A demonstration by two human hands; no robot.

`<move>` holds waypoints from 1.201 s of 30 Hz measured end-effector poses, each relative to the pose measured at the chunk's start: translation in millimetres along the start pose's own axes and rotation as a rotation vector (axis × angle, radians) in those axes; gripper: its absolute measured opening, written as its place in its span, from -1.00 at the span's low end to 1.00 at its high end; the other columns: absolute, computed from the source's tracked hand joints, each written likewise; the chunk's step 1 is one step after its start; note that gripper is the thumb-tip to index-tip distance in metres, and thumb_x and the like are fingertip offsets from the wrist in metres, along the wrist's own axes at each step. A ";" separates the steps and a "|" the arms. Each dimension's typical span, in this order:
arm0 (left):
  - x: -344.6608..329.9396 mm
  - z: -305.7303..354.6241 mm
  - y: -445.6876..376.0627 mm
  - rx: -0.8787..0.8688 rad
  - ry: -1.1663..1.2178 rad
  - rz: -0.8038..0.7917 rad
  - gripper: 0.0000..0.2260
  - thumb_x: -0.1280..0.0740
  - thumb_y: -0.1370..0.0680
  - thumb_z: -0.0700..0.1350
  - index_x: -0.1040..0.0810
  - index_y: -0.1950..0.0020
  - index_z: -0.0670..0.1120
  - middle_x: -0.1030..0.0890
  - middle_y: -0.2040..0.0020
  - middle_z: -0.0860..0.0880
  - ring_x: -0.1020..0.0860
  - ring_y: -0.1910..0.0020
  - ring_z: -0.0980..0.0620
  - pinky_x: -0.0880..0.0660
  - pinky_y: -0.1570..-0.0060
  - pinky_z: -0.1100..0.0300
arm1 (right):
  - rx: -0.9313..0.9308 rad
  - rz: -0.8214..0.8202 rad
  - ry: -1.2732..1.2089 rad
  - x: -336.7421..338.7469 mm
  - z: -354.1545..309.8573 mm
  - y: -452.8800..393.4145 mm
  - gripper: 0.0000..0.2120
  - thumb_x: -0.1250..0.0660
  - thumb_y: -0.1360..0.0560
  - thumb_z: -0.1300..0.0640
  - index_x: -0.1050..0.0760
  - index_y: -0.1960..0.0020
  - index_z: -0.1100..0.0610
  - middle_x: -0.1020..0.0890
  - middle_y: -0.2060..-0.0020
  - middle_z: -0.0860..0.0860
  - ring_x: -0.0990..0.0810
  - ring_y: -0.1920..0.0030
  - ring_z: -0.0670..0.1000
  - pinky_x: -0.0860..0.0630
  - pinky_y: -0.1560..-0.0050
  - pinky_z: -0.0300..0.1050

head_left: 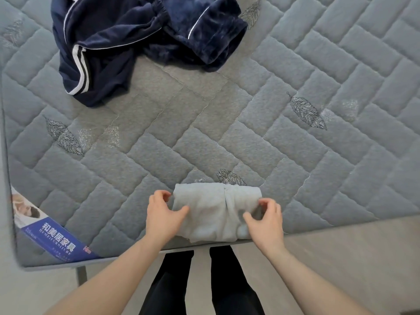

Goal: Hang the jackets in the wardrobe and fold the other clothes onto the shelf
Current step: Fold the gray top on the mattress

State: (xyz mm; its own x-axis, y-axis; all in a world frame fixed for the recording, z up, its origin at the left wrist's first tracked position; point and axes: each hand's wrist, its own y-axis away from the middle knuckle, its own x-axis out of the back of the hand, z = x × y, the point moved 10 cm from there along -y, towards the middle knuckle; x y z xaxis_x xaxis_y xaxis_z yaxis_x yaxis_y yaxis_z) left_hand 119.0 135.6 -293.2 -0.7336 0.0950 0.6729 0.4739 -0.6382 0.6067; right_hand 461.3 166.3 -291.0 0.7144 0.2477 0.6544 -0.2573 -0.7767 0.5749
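A pale blue fleece garment (211, 210), folded into a small rectangle, lies at the near edge of the quilted mattress (250, 123). My left hand (162, 214) grips its left edge, thumb on top and fingers curled at the side. My right hand (264, 218) pinches its right edge between thumb and curled fingers. A crumpled pile of navy blue clothes (136, 42) with white piping and stripes lies at the far left of the mattress, well away from both hands.
A blue printed label (59, 242) sits on the mattress's near left corner. The mattress's front edge runs just under the folded garment. Grey floor (341, 258) lies below it, with my dark-trousered legs (200, 285) standing there.
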 end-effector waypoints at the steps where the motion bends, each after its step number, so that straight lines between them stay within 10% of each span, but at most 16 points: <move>1: -9.2 -10.3 -4.0 0.075 0.035 -0.079 -0.38 -0.59 -0.32 0.03 -0.41 -0.29 -0.01 -0.45 -0.17 0.05 -0.50 -0.11 0.04 -0.52 -0.15 0.04 | -0.037 -0.019 -0.038 -2.7 1.0 -4.0 -0.44 -0.57 -0.39 0.05 -0.43 -0.30 0.05 -0.45 -0.24 -0.01 -0.47 -0.23 0.03 -0.41 -0.29 -0.02; 7: -56.2 -31.5 1.1 0.217 0.143 -0.341 -0.16 -0.57 -0.17 0.00 -0.29 -0.37 -0.02 -0.53 -0.15 0.11 -0.57 -0.09 0.13 -0.55 -0.09 0.13 | -0.225 -0.262 -0.116 -44.1 19.3 -14.6 -0.04 -0.59 -0.36 -0.01 -0.12 -0.59 -0.01 -0.48 -0.43 0.01 -0.52 -0.38 0.07 -0.44 -0.36 -0.01; 15: -72.2 -30.4 -5.1 0.210 0.148 -0.438 -0.45 -0.57 -0.29 -0.29 -0.48 -0.19 0.00 -0.65 -0.02 0.09 -0.63 -0.09 0.07 -0.50 0.20 0.38 | -0.286 -0.327 -0.195 -64.8 51.9 -7.9 -0.48 -0.61 -0.38 0.04 -0.44 -0.22 -0.14 -0.64 -0.06 -0.14 -0.60 -0.16 -0.02 -0.51 -0.24 -0.05; 21: -74.5 -36.5 -0.6 0.265 0.300 -0.467 -0.45 -0.45 -0.13 -0.18 -0.59 -0.13 -0.06 -0.73 0.01 -0.05 -0.68 -0.05 -0.07 -0.63 -0.04 0.04 | -0.316 -0.300 -0.430 -75.2 54.3 5.6 -0.55 -0.54 -0.37 0.15 -0.52 -0.17 -0.16 -0.69 0.01 -0.24 -0.66 0.04 -0.29 -0.52 0.13 -0.41; 36: 96.4 106.5 127.5 0.000 0.407 -0.783 -0.31 -0.61 -0.25 0.04 -0.48 -0.36 0.08 -0.70 -0.18 0.00 -0.70 -0.12 -0.06 -0.64 -0.12 -0.13 | -0.310 -0.108 -0.875 79.9 -67.5 189.9 -0.42 -0.53 -0.24 -0.01 -0.55 -0.25 -0.12 -0.74 -0.07 -0.12 -0.73 -0.04 -0.08 -0.64 0.03 -0.09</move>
State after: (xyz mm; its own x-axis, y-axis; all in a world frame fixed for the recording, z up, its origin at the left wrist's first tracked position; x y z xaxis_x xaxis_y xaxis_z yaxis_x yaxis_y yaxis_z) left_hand 160.6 144.7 -105.9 -0.9643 0.2254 -0.1387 -0.2373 -0.5043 0.8303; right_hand 425.6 77.6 -96.4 0.9482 -0.3122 0.0593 -0.2327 -0.5549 0.7987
